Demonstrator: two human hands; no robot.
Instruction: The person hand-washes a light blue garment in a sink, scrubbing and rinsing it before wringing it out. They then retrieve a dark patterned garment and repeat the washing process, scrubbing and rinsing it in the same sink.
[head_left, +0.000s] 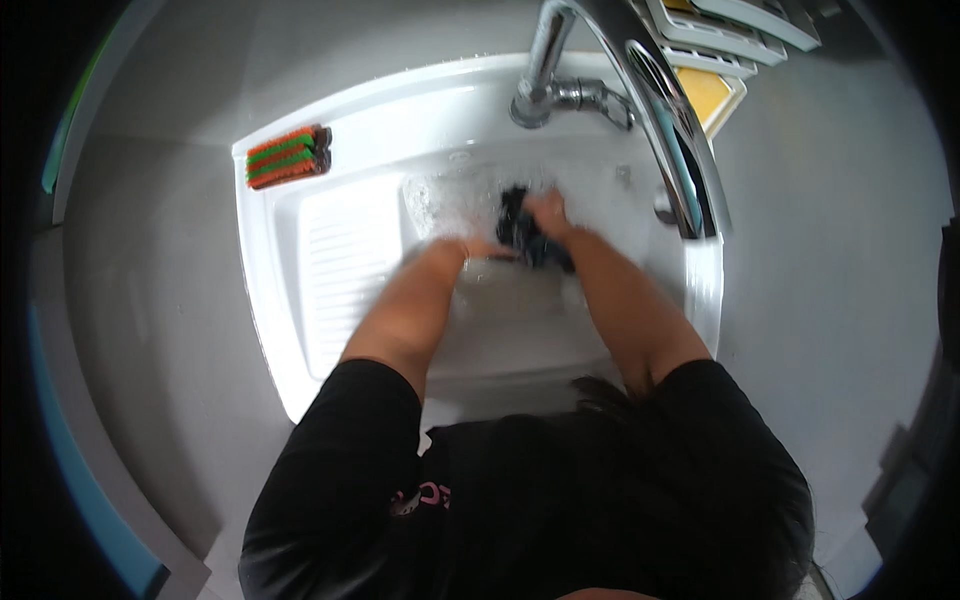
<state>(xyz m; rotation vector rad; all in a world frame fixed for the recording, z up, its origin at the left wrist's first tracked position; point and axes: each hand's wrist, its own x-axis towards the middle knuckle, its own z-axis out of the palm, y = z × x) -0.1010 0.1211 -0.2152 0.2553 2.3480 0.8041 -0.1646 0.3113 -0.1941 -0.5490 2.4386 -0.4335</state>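
A wet, dark bundle of cloth lies low in the basin of a white laundry sink. My right hand grips its upper right side, with the fingers bent over it. From the left, my left hand reaches to the cloth's lower edge; its fingers are blurred and partly hidden. Foamy water spreads across the basin bottom to the left of the cloth. Both forearms come down over the sink's front side.
A chrome faucet rises at the back, its spout arching over the right side. A ribbed washboard fills the sink's left part. An orange-and-green scrub brush rests on the back left corner. White trays lean behind the faucet.
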